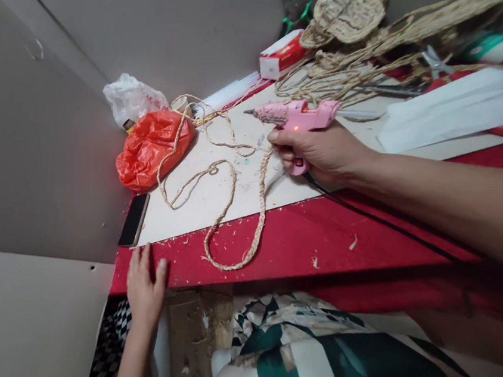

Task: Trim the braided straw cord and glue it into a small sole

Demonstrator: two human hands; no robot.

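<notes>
My right hand (pixel 322 151) is wrapped round the handle of a pink hot glue gun (pixel 304 115), raised above the table with its nozzle pointing left. A clear glue stick (pixel 358 114) sticks out of its back. The end of a braided straw cord (pixel 259 213) meets the fingers of that hand; whether they pinch it, I cannot tell. From there the cord hangs over the table's front part and loops leftward. My left hand (pixel 146 282) lies at the front left edge of the table, fingers apart and holding nothing, just below a dark phone (pixel 134 219).
A red plastic bag (pixel 154 151) and a white plastic bag (pixel 132 99) sit at the left against the wall. Bundled straw cords (pixel 349 73), a red-white box (pixel 281 54), scissors (pixel 436 63) and a white sheet (pixel 457 114) lie at the back right. A black cable (pixel 387 221) trails right.
</notes>
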